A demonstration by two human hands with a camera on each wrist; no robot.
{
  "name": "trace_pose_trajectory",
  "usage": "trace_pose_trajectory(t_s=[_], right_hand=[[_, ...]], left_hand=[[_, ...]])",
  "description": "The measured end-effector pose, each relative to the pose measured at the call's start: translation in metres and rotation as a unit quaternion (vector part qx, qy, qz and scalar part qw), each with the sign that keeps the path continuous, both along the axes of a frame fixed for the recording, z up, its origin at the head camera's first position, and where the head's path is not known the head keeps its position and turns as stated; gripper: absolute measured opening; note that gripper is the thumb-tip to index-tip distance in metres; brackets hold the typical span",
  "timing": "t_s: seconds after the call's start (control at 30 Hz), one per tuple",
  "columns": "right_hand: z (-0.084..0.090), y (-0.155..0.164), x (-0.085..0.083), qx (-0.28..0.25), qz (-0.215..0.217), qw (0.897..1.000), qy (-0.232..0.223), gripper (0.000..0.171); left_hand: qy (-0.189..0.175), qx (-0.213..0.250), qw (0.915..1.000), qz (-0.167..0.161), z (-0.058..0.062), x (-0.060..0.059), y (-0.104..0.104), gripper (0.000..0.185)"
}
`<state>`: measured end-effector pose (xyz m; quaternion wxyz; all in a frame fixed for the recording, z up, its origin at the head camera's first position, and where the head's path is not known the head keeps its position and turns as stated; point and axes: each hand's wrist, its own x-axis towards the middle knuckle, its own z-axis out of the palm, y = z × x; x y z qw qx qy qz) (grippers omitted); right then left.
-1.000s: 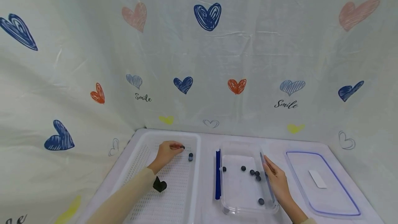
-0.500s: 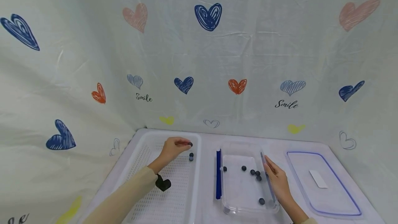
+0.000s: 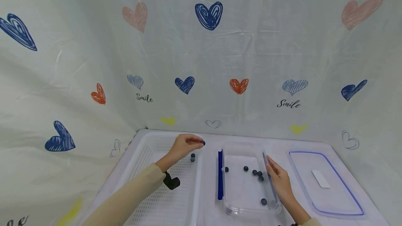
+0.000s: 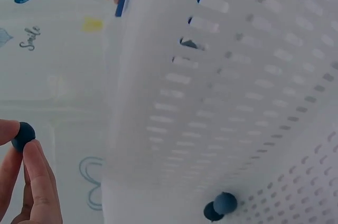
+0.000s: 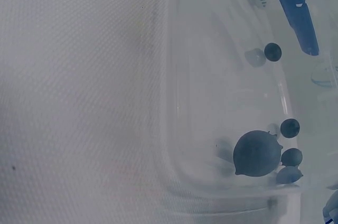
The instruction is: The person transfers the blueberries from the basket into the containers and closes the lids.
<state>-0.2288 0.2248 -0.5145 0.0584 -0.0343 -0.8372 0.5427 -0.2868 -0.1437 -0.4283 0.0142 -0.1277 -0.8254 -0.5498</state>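
My left hand (image 3: 182, 147) is raised over the right rim of a white perforated basket (image 3: 198, 187). It pinches one dark blueberry (image 4: 23, 137) between thumb and fingertips. Two more blueberries (image 3: 193, 157) sit touching each other inside the basket, near its right wall. To the right stands a clear plastic container (image 3: 243, 193) without its lid, several blueberries (image 3: 246, 168) scattered on its floor. My right hand (image 3: 280, 182) rests against the container's right side, fingers fairly straight along its blue-edged flap. The right wrist view looks through the clear wall at the fruit; that hand is barely visible there.
A clear lid (image 3: 334, 200) with a blue seal and a white label lies on the table at the far right. A blue clasp (image 3: 220, 184) sticks out from the container's left side. Behind the table hangs a white curtain (image 3: 263, 58) printed with hearts.
My left hand has moved right and slightly up with the blueberry, from above the basket's interior to beyond its right rim. My right hand and the container have stayed in place.
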Motion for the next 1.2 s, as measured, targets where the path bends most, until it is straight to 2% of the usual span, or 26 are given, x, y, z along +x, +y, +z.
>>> trace_pose_trajectory(t_s=[0.43,0.7,0.97,1.2], right_hand=[[0.001,-0.001,0.0,-0.009,-0.002,1.0,0.001,0.058],[0.0,0.0,-0.001,-0.006,-0.003,1.0,0.008,0.059],[-0.001,0.0,-0.001,-0.005,-0.004,1.0,0.011,0.057],[-0.002,-0.001,-0.001,-0.015,-0.008,1.0,0.014,0.056]], left_hand=[[-0.013,0.02,0.998,-0.059,0.015,0.004,0.037,0.02],[-0.014,0.016,0.9974,-0.069,0.014,-0.001,0.051,0.021],[-0.024,0.01,0.9969,-0.075,0.016,0.001,0.062,0.019],[-0.024,0.011,0.9961,-0.084,0.013,0.0,0.071,0.016]])
